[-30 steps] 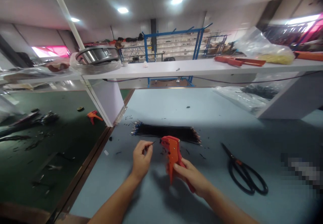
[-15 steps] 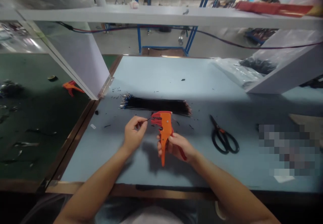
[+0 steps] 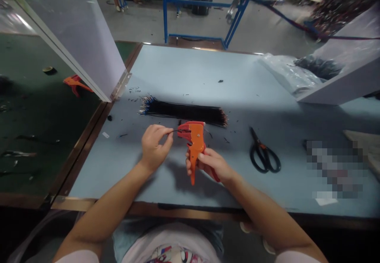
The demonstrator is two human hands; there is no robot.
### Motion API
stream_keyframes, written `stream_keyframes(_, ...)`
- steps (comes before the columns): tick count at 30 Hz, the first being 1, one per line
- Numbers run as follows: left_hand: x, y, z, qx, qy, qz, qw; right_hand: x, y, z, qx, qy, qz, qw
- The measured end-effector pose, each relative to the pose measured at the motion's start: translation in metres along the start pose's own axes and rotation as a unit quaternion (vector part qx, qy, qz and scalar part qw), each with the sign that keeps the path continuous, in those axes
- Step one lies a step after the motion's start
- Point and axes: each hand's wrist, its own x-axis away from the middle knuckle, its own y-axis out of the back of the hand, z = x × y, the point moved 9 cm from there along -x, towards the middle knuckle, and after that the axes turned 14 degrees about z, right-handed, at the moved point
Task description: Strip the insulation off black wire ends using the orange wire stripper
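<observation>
My right hand is wrapped round the handles of an orange and red wire stripper, its jaws pointing left. Between thumb and fingertips, my left hand pinches a thin black wire. The wire's far end lies in the stripper's red jaws; whether they bite on it I cannot tell. Just beyond the tool, a thick bundle of black wires lies across the table, with bluish and silvery ends on the left and coppery ends on the right.
Black-handled scissors lie on the blue table at the right. Small black scraps are scattered about. A clear plastic bag rests by the right shelf panel. Another orange stripper lies on the green table at left.
My view has tipped downward, so the shelf top has left the picture. The wire now reaches between the stripper's jaws, where before its end was at the jaw tips.
</observation>
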Motion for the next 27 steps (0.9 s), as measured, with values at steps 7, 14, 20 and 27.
stream_keyframes(7,0.001,0.000,-0.003,-0.021,-0.012,0.000,1.000,0.003,0.003,0.001,0.014,-0.007,-0.012,1.000)
stream_keyframes(14,0.001,0.002,-0.009,-0.037,-0.038,-0.005,0.999,0.002,0.004,0.001,0.021,-0.005,-0.005,1.000)
stream_keyframes(20,0.001,0.002,-0.011,-0.045,-0.046,-0.004,0.998,0.003,0.005,0.000,0.017,-0.006,-0.003,1.000)
stream_keyframes(27,0.001,0.002,-0.009,-0.044,-0.034,-0.004,0.998,0.002,0.005,-0.001,0.010,-0.007,0.004,1.000)
